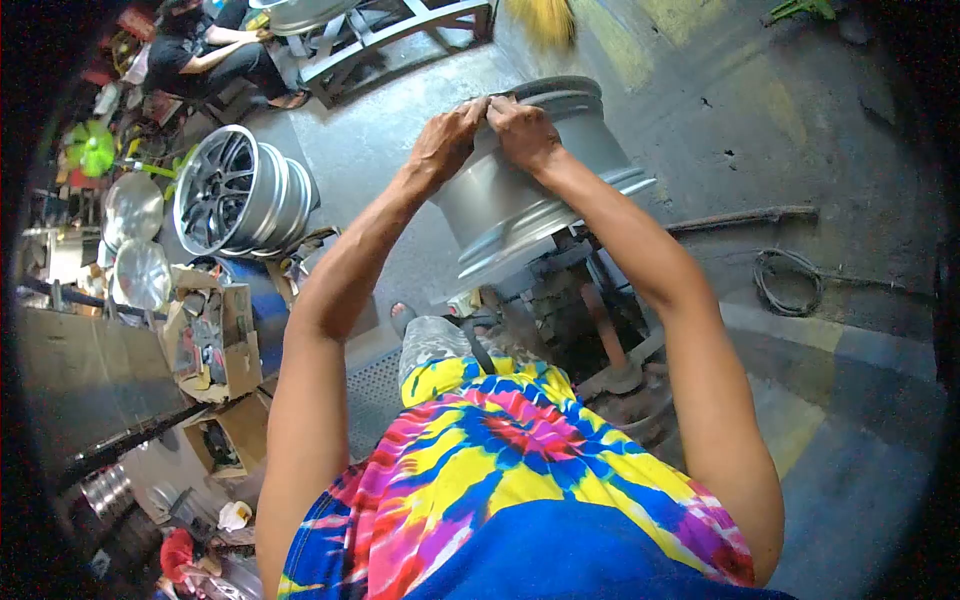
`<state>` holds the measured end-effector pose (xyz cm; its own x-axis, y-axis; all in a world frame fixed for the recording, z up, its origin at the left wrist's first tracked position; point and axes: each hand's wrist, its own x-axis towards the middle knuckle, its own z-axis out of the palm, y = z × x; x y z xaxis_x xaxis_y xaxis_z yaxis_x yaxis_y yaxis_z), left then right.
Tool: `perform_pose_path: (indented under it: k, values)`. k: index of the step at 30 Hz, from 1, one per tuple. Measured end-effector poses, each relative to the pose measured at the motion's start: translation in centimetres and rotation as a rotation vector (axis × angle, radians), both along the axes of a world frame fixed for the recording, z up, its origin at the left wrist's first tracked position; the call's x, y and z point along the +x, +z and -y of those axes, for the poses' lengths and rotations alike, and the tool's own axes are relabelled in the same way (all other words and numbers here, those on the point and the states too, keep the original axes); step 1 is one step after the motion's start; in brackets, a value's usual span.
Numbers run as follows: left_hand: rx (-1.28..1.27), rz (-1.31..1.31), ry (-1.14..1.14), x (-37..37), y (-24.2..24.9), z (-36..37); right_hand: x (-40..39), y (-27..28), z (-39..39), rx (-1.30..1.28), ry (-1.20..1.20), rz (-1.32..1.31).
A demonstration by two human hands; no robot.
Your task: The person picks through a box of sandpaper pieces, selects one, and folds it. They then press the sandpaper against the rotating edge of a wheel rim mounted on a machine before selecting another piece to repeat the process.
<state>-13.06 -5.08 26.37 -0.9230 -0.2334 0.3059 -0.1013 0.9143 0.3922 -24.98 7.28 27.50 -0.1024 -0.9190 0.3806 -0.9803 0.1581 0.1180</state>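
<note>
A grey metal wheel rim (500,195) lies on its side in front of me, its far edge tilted up and to the right. My left hand (447,145) and my right hand (525,132) meet over its far lip, fingertips almost touching. Both hands have bent, closed fingers. Whatever they pinch is too small or hidden to make out. Below the near edge of the rim, a dark metal stand (575,255) shows in part.
Stacked silver wheels (270,195) stand at the left. Cardboard boxes (240,325) hold tools and scraps nearby. Another person (215,55) sits at upper left by a metal frame (400,40). A bar (745,218) and a coiled cable (787,285) are on the right.
</note>
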Motion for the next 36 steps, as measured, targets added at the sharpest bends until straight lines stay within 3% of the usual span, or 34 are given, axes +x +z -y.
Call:
perform_pose_path:
  k: [2, 11, 15, 17, 18, 21, 22, 27, 30, 33, 35, 36]
  values:
    - [-0.007, -0.08, -0.023, -0.4, -0.1, 0.1, -0.1, 0.5, -0.2, 0.011, -0.004, 0.02]
    - [-0.028, 0.011, -0.022, -0.6, -0.2, -0.3, -2.0, 0.4, -0.5, 0.017, 0.057, 0.159]
    - [0.016, 0.065, 0.054, 1.0, -2.3, -2.0, -1.8, -1.9, -0.8, -0.051, 0.181, 0.003]
    - [0.081, -0.024, -0.083, 2.4, -3.8, -3.0, -0.3, -1.6, -2.3, 0.285, 0.098, 0.055]
    - [0.158, -0.051, -0.05, 3.5, -4.1, -4.7, 0.7, -1.3, -3.8, 0.253, 0.186, 0.063]
    - [0.286, 0.065, 0.005, 5.7, -3.0, -8.3, 3.2, -1.2, -6.2, 0.339, 0.12, 0.145]
    - [0.292, 0.076, -0.002, 6.7, -3.2, -9.3, 3.7, -1.0, -7.2, 0.289, 0.202, 0.2]
    - [0.352, 0.13, -0.061, 8.3, -1.7, -11.8, 6.2, 0.6, -11.5, 0.3, 0.135, 0.238]
    - [0.397, 0.006, -0.095, 7.8, -1.1, -12.3, 6.4, 1.8, -13.3, 0.316, 0.068, 0.309]
    - [0.467, -0.179, -0.172, 7.8, -2.7, -12.3, 5.2, 1.3, -16.4, 0.09, -0.006, 0.422]
    - [0.434, -0.155, -0.15, 8.7, -1.5, -13.0, 3.7, 0.9, -17.9, -0.304, -0.116, 0.456]
    - [0.402, -0.133, -0.116, 9.0, -0.9, -13.4, 3.7, 1.4, -18.9, -0.371, -0.263, 0.492]
